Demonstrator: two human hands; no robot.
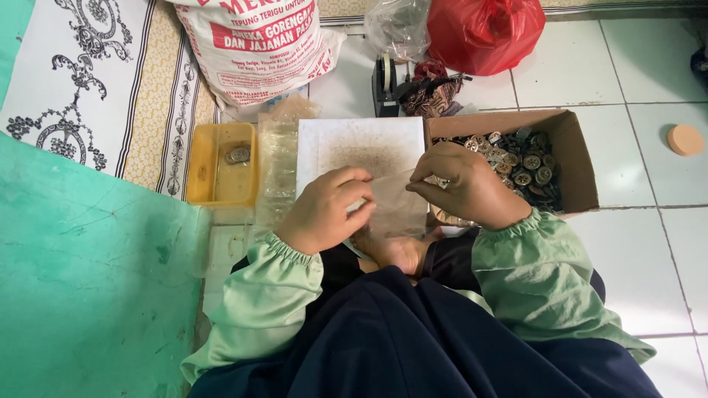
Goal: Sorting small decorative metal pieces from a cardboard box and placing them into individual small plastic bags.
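My left hand (324, 210) pinches the left edge of a small clear plastic bag (394, 206). My right hand (464, 184) grips the bag's right top corner and seems to hold a small round button at its fingertips. The bag hangs over a stained white board (361, 144) that lies in front of me. Right of the board, an open cardboard box (575, 158) holds many round brown and grey buttons (527, 166). Both arms wear light green sleeves over a dark blue skirt.
A yellow plastic tray (221, 166) with a few buttons sits left of a stack of clear bags (279, 173). Behind are a printed white sack (254, 44), a tape dispenser (383, 85), a red plastic bag (483, 33) and a round tan disc (685, 139) on the tiles. A green mat (88, 280) lies at the left.
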